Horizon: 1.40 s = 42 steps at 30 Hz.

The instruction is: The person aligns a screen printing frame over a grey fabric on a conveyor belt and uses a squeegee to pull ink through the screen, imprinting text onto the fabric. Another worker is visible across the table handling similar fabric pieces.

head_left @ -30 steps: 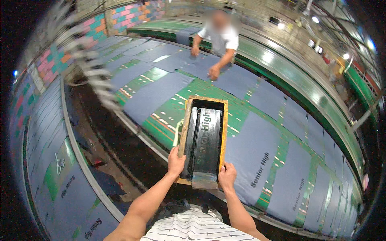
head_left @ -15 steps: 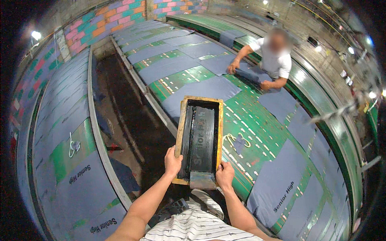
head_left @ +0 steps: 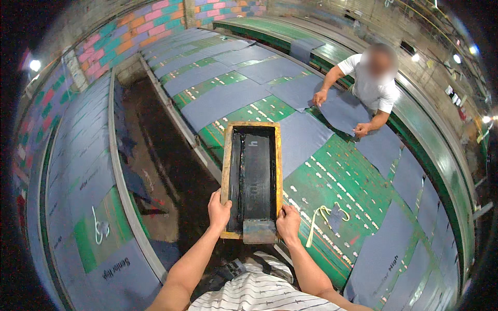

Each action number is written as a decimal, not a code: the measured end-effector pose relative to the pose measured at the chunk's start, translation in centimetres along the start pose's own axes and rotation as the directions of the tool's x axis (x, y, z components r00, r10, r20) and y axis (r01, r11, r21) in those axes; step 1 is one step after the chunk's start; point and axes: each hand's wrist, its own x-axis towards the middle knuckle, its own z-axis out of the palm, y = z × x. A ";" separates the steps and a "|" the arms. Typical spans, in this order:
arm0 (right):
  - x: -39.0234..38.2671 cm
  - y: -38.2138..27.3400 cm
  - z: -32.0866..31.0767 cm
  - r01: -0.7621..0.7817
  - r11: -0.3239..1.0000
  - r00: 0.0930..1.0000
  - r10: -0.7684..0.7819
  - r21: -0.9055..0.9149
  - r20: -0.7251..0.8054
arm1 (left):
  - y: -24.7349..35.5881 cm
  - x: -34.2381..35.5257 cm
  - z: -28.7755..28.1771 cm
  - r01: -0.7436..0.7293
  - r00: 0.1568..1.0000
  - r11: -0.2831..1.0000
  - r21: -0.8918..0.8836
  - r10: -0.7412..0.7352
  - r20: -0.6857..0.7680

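In front of my body I hold a screen-printing frame [head_left: 277,166] upright, its long sides pointing away from me. Its rim is yellowed and ink-stained, and black ink coats the dark mesh [head_left: 259,179] inside. My left hand [head_left: 219,211] grips the lower left side; my right hand [head_left: 288,223] is closed round the lower right side. Across the near end lies a flat grey block [head_left: 260,231], which looks like a squeegee, close to my right hand. Beyond the frame spreads a long green printing table [head_left: 332,179] with blue-grey fabric pieces [head_left: 306,137].
Across the table a person [head_left: 374,85] in a white shirt holds a fabric piece [head_left: 345,111] with both hands. A pale cord [head_left: 321,212] lies on the green table. Left of the dark aisle [head_left: 155,150] runs another fabric-covered table [head_left: 83,171] with a metal edge rail [head_left: 120,171].
The person across the table has spread out the bunched fabric piece and appears further right. My view has shifted, and both my hands keep hold of the screen-printing frame.
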 end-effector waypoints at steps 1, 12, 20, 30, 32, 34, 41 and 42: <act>0.9 -0.6 0.5 -0.012 1.000 1.000 0.012 -0.006 0.005 | -0.3 1.4 0.1 -0.004 1.000 1.000 0.006 0.004 0.002; 8.5 -3.8 3.7 -0.106 0.992 0.984 0.096 -0.062 -0.154 | -0.6 13.0 2.3 -0.049 0.992 0.998 -0.037 0.053 0.113; 11.3 -5.1 4.8 -0.230 0.971 0.950 0.208 -0.069 -0.234 | -0.4 19.8 4.7 -0.140 0.955 0.988 -0.063 0.152 0.255; 11.6 -3.5 7.1 -0.428 0.903 0.795 0.367 -0.018 -0.482 | -0.9 25.2 11.4 -0.238 0.812 0.958 -0.161 0.287 0.508; 11.1 -3.1 7.4 -0.455 0.890 0.766 0.388 -0.007 -0.513 | -1.5 25.2 12.9 -0.265 0.784 0.937 -0.230 0.348 0.515; 10.6 -3.1 7.3 -0.512 0.859 0.735 0.434 -0.008 -0.521 | -0.9 24.7 13.6 -0.248 0.760 0.936 -0.248 0.347 0.550; 7.9 -0.1 8.8 -0.549 0.836 0.701 0.444 -0.025 -0.559 | -2.6 23.1 16.3 -0.374 0.698 0.899 -0.226 0.434 0.570; 7.6 0.1 9.1 -0.547 0.837 0.697 0.443 -0.019 -0.563 | -3.0 23.0 16.4 -0.373 0.685 0.897 -0.236 0.438 0.582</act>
